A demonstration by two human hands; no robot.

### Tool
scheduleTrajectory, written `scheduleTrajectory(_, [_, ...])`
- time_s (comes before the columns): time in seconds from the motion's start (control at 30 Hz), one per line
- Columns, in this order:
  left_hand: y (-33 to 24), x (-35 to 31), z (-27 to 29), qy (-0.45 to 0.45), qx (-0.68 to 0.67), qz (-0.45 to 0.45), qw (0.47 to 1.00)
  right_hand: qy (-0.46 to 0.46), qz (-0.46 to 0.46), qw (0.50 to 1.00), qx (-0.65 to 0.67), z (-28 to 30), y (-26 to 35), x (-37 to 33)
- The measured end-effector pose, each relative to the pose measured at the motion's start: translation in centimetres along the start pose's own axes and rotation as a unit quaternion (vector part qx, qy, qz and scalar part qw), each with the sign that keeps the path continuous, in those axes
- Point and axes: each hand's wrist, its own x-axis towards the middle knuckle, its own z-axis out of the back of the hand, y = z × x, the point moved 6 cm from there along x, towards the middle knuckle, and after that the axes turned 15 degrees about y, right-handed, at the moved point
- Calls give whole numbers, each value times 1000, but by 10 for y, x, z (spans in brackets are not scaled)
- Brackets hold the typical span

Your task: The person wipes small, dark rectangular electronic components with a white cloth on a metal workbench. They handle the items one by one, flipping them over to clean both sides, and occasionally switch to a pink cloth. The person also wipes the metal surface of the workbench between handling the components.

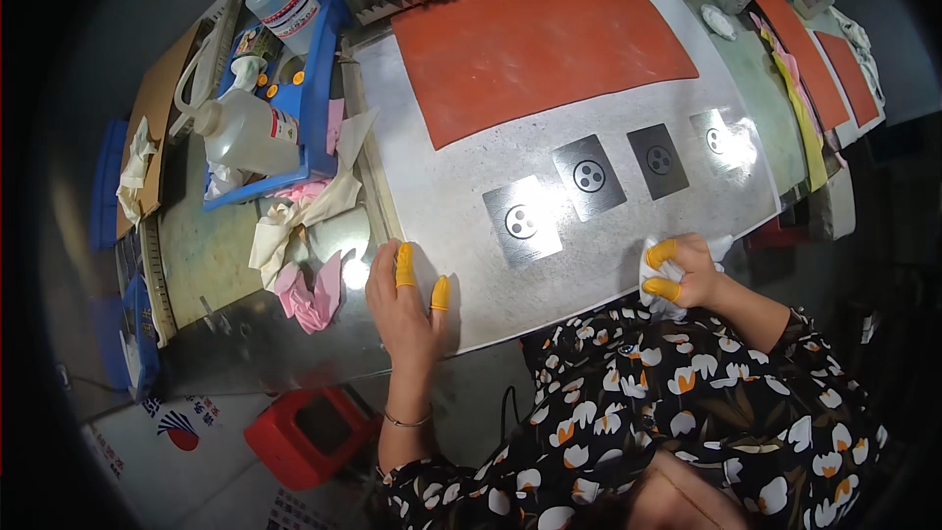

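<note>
My left hand (405, 309) rests at the left edge of the white work sheet (412, 196), fingers extended, with yellow finger cots on two fingers. Nothing shows in its grasp. At the sheet's front right, my right hand (689, 270) is closed on a crumpled white cloth (659, 304), also with yellow cots on thumb and finger. Between and beyond the hands lie several square metal plates in a slanting row: a bright plate (520, 223), a grey plate (589, 177), a darker plate (658, 162) and a glare-lit plate (719, 140). Each bears a round mark with three dots.
An orange-red mat (540, 54) covers the sheet's far part. At left, a blue tray (319, 128) holds squeeze bottles (245, 132) and yellow cots. Pink cloth (310, 294) and white cloth (275, 238) lie beside it. A red stool (312, 437) stands below the table.
</note>
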Motion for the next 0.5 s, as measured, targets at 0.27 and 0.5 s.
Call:
scheduleTrajectory(0.27, [2, 0, -2, 4, 7, -2, 1000, -8, 4, 1000, 2, 0, 0, -1])
scheduleTrajectory(0.5, [2, 0, -2, 2, 4, -3, 1000, 0, -4, 1000, 9, -2, -4, -2])
